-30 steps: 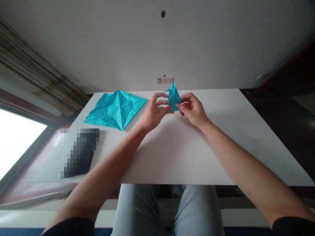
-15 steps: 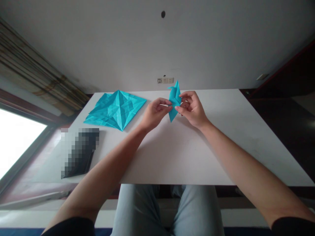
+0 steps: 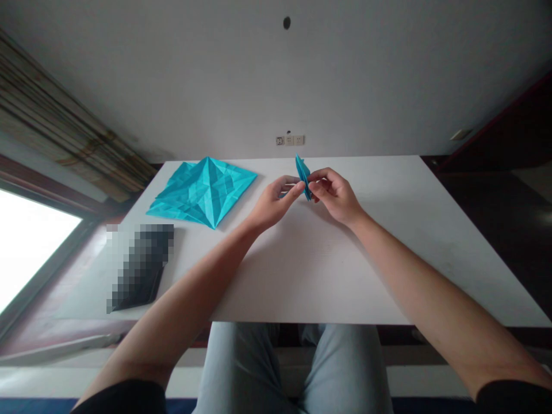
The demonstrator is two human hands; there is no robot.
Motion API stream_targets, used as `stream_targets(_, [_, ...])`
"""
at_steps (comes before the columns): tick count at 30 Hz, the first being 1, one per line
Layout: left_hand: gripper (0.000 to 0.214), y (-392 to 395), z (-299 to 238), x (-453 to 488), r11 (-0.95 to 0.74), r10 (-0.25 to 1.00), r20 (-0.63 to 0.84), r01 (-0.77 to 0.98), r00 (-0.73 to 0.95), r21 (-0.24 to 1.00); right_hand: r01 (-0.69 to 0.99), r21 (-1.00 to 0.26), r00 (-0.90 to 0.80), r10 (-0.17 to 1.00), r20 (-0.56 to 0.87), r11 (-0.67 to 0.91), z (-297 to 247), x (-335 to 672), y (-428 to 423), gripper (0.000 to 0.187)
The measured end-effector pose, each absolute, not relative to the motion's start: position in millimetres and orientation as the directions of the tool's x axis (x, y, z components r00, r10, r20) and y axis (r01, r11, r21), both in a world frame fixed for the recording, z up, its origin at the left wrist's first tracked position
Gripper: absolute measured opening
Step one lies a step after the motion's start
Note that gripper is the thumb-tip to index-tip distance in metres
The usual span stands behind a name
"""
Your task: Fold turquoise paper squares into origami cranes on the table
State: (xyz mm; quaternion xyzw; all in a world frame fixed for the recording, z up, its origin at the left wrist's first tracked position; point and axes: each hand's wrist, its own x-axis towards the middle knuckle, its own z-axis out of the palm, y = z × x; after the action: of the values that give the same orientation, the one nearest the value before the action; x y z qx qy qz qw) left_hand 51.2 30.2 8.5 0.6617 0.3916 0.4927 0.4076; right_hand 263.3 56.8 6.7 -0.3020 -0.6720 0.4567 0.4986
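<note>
A folded turquoise paper crane (image 3: 302,169) is held up over the far middle of the table, turned so that its narrow edge faces me. My left hand (image 3: 276,200) pinches it from the left, thumb against the near side and fingers behind. From the right, my right hand (image 3: 336,194) grips it between thumb and fingertips. Much of the crane's lower part is hidden by the fingers. Left of my hands, creased turquoise paper sheets (image 3: 202,192) lie spread on the table, apart from both hands.
The white table (image 3: 310,276) stretches up to a grey wall with sockets (image 3: 290,140). A dark, pixelated object (image 3: 144,267) lies on its left side, near my left forearm. A curtain (image 3: 64,109) and a bright window are on the left.
The crane has turned from its broad side to its narrow edge and sits slightly lower. Both hands have kept hold of it, with small finger shifts. The sheets have not moved.
</note>
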Motion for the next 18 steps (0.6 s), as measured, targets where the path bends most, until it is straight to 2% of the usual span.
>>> stream_targets(3, [0.062,28.7,11.7,49.2,-0.399,0.908,0.365,0.163,0.205,0.902,0.003,-0.899,-0.329,0.849,0.412,0.438,6.1,265.1,59.9,0.052])
stream_targets(8, [0.044,30.9,8.9,46.3,-0.417,0.905,0.379,0.222,0.195,0.882,0.040,-0.869,-0.326,0.829,0.455,0.493,-0.4,265.2,63.9,0.040])
stream_targets(13, [0.040,35.5,2.7,47.7,-0.386,0.920,0.361,0.196,0.151,0.901,0.081,-0.854,-0.248,0.840,0.482,0.514,-2.5,266.2,64.1,0.051])
stream_targets(18, [0.038,39.1,-2.5,47.5,-0.353,0.935,0.342,0.173,0.092,0.920,0.093,-0.851,-0.245,0.840,0.484,0.517,2.2,265.7,59.4,0.048])
